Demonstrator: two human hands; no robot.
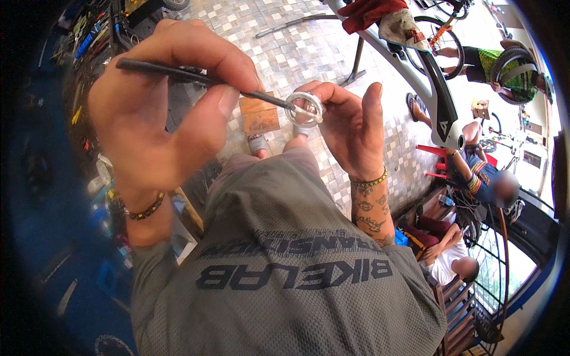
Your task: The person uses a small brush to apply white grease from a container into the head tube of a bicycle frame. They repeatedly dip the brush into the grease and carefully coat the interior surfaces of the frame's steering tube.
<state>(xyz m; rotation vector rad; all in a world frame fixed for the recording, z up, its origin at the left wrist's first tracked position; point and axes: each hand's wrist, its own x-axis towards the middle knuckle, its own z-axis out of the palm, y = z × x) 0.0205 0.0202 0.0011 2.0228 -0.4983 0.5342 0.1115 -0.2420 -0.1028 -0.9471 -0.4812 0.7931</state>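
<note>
Ring (304,108), small, silver metal, sits raised above the tiled floor (297,53). Left hand (160,113) pinches a thin dark tool (178,74), tip resting on the ring's rim. Right hand (350,127) grips the ring between its fingertips. White bicycle frame (436,95) further right.

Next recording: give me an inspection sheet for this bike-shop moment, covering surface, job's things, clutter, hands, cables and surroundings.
Surface: tiled floor below; no bench seen.
Job's things: thin dark pick tool, tip inside a silver bearing ring.
Clutter: tools at upper left; small brown block on the floor.
Hands: left hand grips the pick; right hand pinches the ring.
Cables: dark cable on the floor, top centre.
Surroundings: white bicycle frame on a stand; red rag draped over it; orange bicycle; seated people at right.
</note>
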